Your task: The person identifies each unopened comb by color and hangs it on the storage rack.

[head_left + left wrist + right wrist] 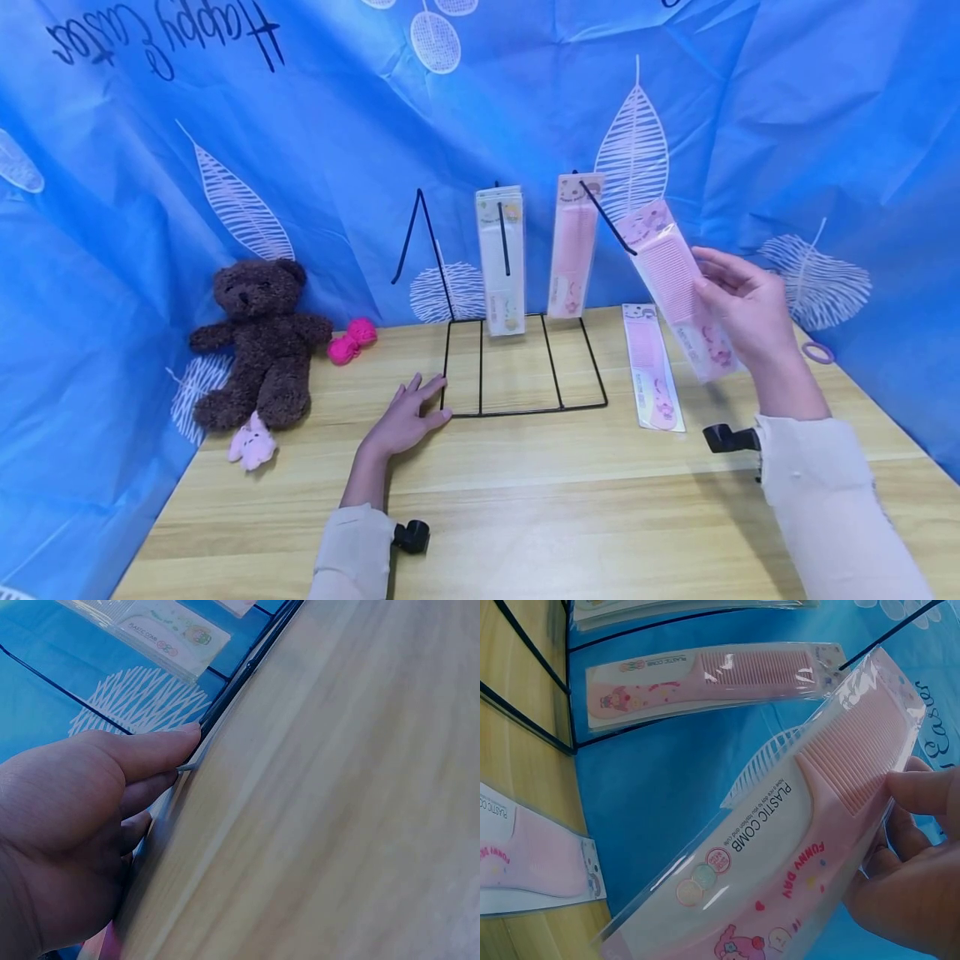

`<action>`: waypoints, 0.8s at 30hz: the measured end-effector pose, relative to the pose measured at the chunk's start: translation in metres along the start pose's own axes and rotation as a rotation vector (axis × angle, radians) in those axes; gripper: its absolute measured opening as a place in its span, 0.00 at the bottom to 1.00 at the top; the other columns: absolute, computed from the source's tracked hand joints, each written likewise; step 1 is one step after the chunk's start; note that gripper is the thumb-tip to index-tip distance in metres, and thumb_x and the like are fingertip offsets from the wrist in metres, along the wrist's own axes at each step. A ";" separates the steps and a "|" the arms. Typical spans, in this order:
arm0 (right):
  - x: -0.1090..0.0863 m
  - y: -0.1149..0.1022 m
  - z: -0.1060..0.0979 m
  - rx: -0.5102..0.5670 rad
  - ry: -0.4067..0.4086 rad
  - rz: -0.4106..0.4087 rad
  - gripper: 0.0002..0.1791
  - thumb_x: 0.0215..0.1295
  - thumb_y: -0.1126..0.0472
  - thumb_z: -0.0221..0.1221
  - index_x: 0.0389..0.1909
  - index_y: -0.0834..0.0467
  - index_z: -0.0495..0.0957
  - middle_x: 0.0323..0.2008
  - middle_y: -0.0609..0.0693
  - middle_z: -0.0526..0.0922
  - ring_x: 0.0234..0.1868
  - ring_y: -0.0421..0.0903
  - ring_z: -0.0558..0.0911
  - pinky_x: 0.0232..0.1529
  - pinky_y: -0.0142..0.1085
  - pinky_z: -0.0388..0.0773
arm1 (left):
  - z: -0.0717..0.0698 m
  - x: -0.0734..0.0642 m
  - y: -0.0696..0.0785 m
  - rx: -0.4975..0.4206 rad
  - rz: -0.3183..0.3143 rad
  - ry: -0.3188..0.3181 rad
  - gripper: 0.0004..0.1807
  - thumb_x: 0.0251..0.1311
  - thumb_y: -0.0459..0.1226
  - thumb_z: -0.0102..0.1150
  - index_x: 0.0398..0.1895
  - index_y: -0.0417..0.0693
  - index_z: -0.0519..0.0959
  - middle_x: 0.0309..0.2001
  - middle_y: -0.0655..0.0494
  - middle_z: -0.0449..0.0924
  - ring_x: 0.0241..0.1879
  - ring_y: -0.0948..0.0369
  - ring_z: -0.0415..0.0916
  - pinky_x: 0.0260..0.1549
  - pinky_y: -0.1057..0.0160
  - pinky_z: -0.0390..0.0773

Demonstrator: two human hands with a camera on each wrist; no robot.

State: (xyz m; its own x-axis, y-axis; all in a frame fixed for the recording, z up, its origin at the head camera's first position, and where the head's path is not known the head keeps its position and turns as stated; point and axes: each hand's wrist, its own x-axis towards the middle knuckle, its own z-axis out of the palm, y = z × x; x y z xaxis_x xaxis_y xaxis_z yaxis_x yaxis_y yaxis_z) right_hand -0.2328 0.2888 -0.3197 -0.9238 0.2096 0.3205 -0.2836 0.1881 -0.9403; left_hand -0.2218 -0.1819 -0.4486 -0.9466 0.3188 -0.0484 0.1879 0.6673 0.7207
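Note:
My right hand (750,312) grips a pink comb in a clear package (840,765) by its edge, thumb on the front. Its top overlaps the tip of the rack's right hook in the head view; I cannot tell whether they touch. On that hook hangs another packaged pink comb (573,250). Packages with a pale comb (501,267) in front hang from the middle hook. My left hand (405,417) rests at the front left corner of the black wire rack (522,412), fingers spread and thumb touching the wire. The rack's left hook (408,237) is bare.
Another packaged pink comb (652,367) lies right of the rack, with a purple ring (817,352) farther right. At the left sit a brown teddy bear (262,350), a small pink plush (252,442) and a bright pink bundle (351,342). A blue cloth (510,108) hangs behind.

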 end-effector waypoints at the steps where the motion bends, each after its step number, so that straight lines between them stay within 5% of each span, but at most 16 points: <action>1: -0.001 -0.001 0.000 0.039 0.004 -0.013 0.24 0.70 0.64 0.63 0.66 0.57 0.77 0.52 0.43 0.83 0.51 0.38 0.82 0.46 0.20 0.78 | 0.000 0.000 0.000 0.001 -0.001 -0.001 0.34 0.71 0.42 0.60 0.77 0.44 0.63 0.78 0.48 0.57 0.80 0.46 0.33 0.76 0.44 0.31; 6: -0.003 -0.007 -0.001 0.158 0.018 -0.061 0.24 0.67 0.65 0.65 0.64 0.59 0.79 0.52 0.46 0.84 0.51 0.40 0.82 0.47 0.21 0.78 | 0.001 0.000 -0.001 0.002 -0.005 -0.001 0.34 0.72 0.43 0.60 0.77 0.45 0.63 0.78 0.49 0.58 0.80 0.46 0.33 0.76 0.43 0.31; 24: -0.008 -0.023 -0.003 0.255 -0.004 -0.180 0.22 0.67 0.71 0.63 0.63 0.65 0.79 0.53 0.50 0.84 0.54 0.45 0.81 0.49 0.23 0.78 | 0.000 -0.001 0.000 0.001 0.001 0.002 0.34 0.72 0.42 0.60 0.77 0.44 0.63 0.78 0.48 0.58 0.80 0.45 0.33 0.76 0.44 0.31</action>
State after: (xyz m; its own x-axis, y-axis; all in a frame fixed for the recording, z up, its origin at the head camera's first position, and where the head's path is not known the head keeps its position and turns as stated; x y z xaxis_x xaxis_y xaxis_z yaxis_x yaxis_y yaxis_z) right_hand -0.2177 0.2856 -0.3003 -0.8536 0.1907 0.4847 -0.4979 -0.0255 -0.8669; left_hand -0.2210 -0.1817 -0.4486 -0.9470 0.3179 -0.0468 0.1885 0.6675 0.7204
